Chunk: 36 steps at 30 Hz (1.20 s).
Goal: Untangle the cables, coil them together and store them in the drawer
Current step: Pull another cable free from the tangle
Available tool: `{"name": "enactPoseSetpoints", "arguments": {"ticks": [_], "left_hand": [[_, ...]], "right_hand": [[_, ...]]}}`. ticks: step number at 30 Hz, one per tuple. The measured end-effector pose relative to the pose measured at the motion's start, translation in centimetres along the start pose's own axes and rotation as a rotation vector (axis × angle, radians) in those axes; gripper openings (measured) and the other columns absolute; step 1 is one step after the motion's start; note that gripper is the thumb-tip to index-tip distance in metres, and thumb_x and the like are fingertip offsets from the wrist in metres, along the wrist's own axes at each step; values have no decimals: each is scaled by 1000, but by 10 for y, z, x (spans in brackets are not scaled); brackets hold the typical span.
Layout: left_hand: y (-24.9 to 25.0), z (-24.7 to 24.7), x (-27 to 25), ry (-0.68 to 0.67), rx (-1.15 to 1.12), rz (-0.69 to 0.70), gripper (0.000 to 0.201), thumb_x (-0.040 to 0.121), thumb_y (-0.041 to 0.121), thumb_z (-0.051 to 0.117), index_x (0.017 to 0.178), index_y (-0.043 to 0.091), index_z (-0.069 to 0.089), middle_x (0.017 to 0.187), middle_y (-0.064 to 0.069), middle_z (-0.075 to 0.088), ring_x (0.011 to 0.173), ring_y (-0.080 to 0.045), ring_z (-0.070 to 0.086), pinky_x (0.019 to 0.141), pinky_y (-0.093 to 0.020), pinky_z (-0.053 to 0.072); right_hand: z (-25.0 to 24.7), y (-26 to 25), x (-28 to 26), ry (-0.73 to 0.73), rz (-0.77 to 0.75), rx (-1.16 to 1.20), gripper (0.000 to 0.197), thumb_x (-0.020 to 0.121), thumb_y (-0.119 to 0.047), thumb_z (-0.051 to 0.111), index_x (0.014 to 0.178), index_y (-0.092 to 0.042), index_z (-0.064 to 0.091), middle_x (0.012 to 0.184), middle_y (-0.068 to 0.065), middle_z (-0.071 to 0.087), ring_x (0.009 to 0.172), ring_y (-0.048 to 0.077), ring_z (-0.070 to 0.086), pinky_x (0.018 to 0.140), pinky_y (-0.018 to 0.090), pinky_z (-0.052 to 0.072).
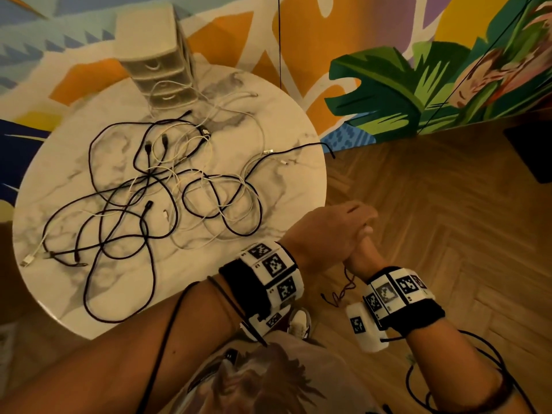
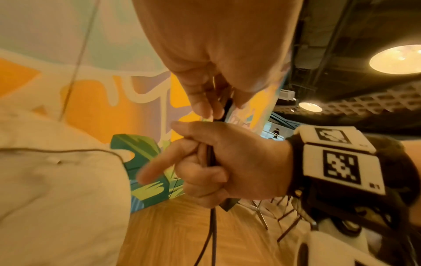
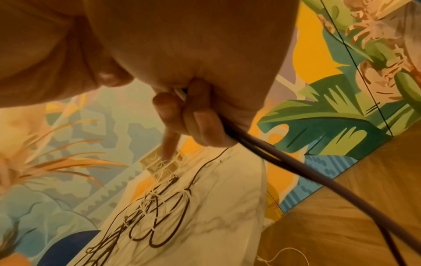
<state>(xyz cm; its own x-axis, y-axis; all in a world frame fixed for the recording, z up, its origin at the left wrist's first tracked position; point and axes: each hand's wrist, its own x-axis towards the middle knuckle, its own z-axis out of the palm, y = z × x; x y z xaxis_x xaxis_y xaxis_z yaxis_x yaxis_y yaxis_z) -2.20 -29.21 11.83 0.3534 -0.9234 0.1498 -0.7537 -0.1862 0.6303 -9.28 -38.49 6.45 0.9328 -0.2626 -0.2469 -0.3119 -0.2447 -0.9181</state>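
Both hands are together off the right edge of the table, out over the wood floor. The right hand [image 2: 237, 162] has its fingers curled round a dark cable [image 2: 213, 234], with the index finger sticking out loose; two strands of it hang straight down below the fist. The left hand [image 2: 205, 54] sits right above it, thumb and fingertips pinching the top end of that same cable where a dark plug pokes out. In the head view the left hand [image 1: 331, 231] covers most of the right one [image 1: 363, 255], so you can't see the grip from there, just a thin dark cord dangling below the wrists.

The rest of the cables [image 1: 155, 198] are one big tangle of black and white loops spread across the round marble table [image 1: 295, 186]. One black cable [image 1: 310, 146] trails off the table's right edge. A few white plugs lie near the left rim.

At the far side of the table stands a small beige drawer unit [image 1: 158, 64], drawers all pushed in, with a white cable lying right up against its base. Behind is a colourful mural wall [image 1: 388, 85].
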Motion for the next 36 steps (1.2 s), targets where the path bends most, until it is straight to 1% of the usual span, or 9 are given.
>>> {"name": "enactPoseSetpoints", "arguments": {"ticks": [3,5,7,9,14,22,27,31,36], "left_hand": [[-27,-7,-9,72,-171,-284,29,96,33,48,120,16,51,113,-3,56,90,-18,60,74,-31,50],[-70,-4,-22,94,-92,-523,27,95,34,49,110,13,53,110,-5,57,95,-21,58,79,-34,47],[-115,0,-42,-62,73,-772,34,94,34,49,116,10,50,119,-10,51,105,-28,54,84,-35,44],[-146,4,-64,-228,200,-904,44,93,38,49,125,9,45,126,-13,46,110,-32,51,85,-37,43],[-165,17,-84,-391,300,-827,36,95,34,45,122,10,47,122,-12,52,108,-32,54,86,-39,47],[-176,-18,-122,-566,457,-913,40,92,41,46,120,14,56,118,-14,60,105,-32,58,82,-34,47],[-176,-33,-61,-386,557,-746,36,95,39,39,115,13,54,120,-10,58,107,-30,56,76,-33,40],[-206,-27,-2,-272,323,-787,51,98,34,40,144,13,30,148,-11,34,133,-29,36,106,-38,29],[-234,-28,28,-310,350,-846,38,95,31,43,129,15,40,124,-15,53,109,-36,55,87,-40,45]], "right_hand": [[6,4,8,23,103,12,39,103,-17,33,70,-20,54,52,-3,49,43,7,43,45,22,35],[9,3,13,40,182,65,38,104,-26,26,94,-23,62,50,0,48,40,6,42,43,17,35],[11,5,16,29,194,109,36,104,-23,25,112,-21,60,52,4,48,38,4,42,43,15,34],[13,8,19,6,185,97,38,104,-21,25,110,-18,62,52,7,50,37,4,41,44,14,33],[16,12,24,-32,209,127,39,103,-17,25,98,-6,63,51,12,50,38,7,42,43,11,33],[33,19,44,-107,290,159,39,103,-14,27,94,1,63,49,12,47,35,5,39,41,12,31],[31,17,53,-85,309,163,38,102,-11,27,94,3,62,50,13,47,33,4,39,39,12,32],[21,21,50,-70,307,112,41,103,-18,27,96,1,63,49,11,48,35,4,41,41,11,32],[8,30,41,-12,349,123,45,104,-28,28,93,-4,64,49,10,48,36,3,41,41,10,32]]}}
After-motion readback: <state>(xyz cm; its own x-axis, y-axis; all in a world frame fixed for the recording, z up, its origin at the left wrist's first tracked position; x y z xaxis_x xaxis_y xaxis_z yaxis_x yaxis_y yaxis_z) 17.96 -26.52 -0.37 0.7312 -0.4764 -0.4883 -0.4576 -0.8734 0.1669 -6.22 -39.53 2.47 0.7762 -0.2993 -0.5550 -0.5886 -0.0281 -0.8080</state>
